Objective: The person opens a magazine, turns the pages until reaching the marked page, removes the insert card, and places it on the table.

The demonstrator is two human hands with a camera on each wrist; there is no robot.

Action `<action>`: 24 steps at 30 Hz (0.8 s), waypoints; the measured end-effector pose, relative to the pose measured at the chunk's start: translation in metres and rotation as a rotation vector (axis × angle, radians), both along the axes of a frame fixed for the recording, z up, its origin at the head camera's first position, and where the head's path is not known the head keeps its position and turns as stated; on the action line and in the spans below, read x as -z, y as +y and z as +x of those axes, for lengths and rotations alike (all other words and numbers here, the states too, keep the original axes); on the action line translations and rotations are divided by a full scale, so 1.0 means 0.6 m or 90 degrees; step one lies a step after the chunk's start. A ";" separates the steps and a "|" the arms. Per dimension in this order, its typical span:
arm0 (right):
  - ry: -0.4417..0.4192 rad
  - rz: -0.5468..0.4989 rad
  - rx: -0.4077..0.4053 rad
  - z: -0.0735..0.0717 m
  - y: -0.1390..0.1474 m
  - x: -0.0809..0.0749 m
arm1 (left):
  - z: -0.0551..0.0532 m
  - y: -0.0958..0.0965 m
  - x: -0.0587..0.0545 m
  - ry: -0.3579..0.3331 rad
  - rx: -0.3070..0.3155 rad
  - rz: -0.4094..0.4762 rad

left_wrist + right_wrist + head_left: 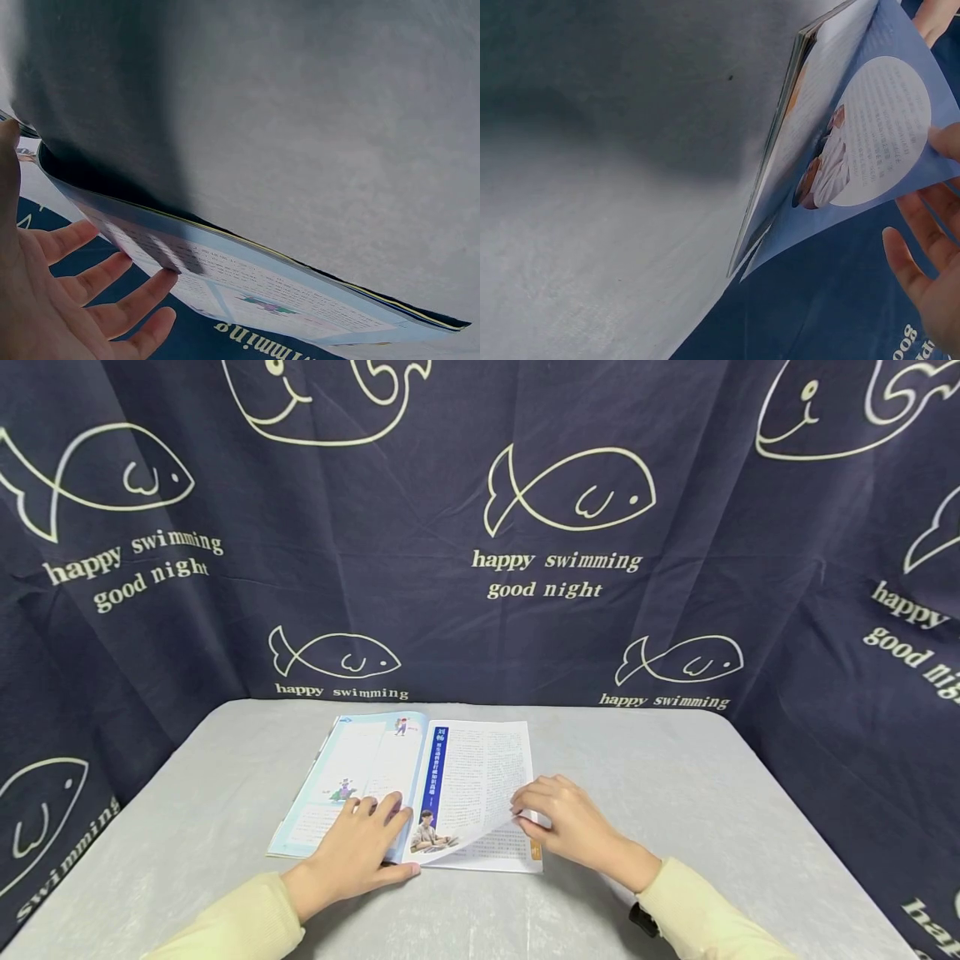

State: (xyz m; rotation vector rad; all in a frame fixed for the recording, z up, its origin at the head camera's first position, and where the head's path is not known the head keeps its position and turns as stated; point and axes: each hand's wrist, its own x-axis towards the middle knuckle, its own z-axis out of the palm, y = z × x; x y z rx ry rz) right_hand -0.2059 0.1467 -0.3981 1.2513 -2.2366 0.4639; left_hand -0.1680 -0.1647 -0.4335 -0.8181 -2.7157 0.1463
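An open magazine (375, 760) lies on the table, with a light-blue left page and a white right page (480, 768) bearing a blue title strip. My left hand (352, 852) rests on the lower left page, fingers spread, thumb by the bottom of the fold. At the right edge, my right hand (573, 822) pinches a page between thumb and fingers. That page's lower corner curls up, baring part of the printed page beneath. In the right wrist view, the lifted page's blue underside (881, 142) shows a pale oval of text and a picture of people.
The grey table (637, 760) extends around the magazine on all sides. A dark blue curtain (450, 627) with fish drawings and lettering hangs behind the table and along both sides. Something black (643, 920) sits at the right sleeve cuff.
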 end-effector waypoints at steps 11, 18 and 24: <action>0.009 -0.014 0.000 0.000 -0.003 -0.007 | 0.001 0.001 -0.002 0.002 0.001 0.006; 0.015 -0.023 -0.002 0.000 -0.003 -0.007 | -0.001 0.000 -0.002 0.016 0.002 0.019; 0.010 -0.035 0.020 0.001 0.000 -0.007 | -0.001 -0.001 -0.003 0.009 -0.001 0.021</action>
